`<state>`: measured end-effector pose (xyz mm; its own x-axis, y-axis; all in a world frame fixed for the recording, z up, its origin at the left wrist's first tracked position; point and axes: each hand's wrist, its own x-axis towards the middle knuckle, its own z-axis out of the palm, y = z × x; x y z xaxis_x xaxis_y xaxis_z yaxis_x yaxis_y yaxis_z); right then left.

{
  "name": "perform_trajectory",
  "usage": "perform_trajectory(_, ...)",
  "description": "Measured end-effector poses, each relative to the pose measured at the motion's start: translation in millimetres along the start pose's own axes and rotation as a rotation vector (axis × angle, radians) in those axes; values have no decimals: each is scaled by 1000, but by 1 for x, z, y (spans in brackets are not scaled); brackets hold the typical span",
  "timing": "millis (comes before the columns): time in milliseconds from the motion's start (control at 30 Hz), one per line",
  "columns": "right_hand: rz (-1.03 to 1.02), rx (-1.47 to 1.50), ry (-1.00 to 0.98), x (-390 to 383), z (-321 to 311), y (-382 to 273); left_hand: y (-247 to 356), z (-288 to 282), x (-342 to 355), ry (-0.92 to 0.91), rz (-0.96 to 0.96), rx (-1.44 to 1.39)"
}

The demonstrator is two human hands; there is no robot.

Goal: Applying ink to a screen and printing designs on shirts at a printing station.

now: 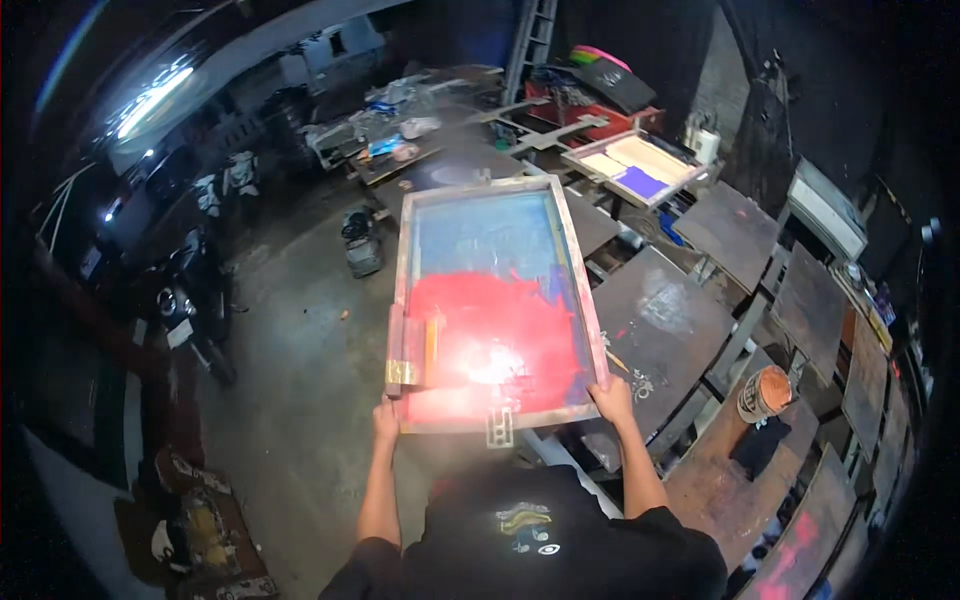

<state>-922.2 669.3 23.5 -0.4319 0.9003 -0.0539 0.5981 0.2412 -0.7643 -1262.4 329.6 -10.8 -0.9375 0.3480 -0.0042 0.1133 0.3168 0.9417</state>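
Both hands, left [385, 418] and right [612, 398], were clamped on the screen's [490, 300] near corners; stiff frame, wet red ink [490, 340], best gripped by the edges.

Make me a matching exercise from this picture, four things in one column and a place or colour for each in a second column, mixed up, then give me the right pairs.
Things:
1. printing screen frame
2. left hand
3. round tub
4. second screen frame

Places or colours:
A. stands on a dark board at the right, orange on top
B. grips the near left corner of the held frame
C. lies further back with a purple patch on it
D. held up by both hands, red ink over blue mesh

Pairs: 1-D, 2-B, 3-A, 4-C
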Motion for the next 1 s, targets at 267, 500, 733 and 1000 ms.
perform_trajectory(267,123,93,127,29,-6,23,27,74,109,-194,89,198)
perform_trajectory(500,330,86,295,6,-12,19,73,148,171,-408,139,205)
perform_trajectory(733,521,78,436,-4,21,-4,68,203,260,-663,304,311)
perform_trajectory(1000,675,-5,507,-3,73,-75,67,235,353,-844,383,337)
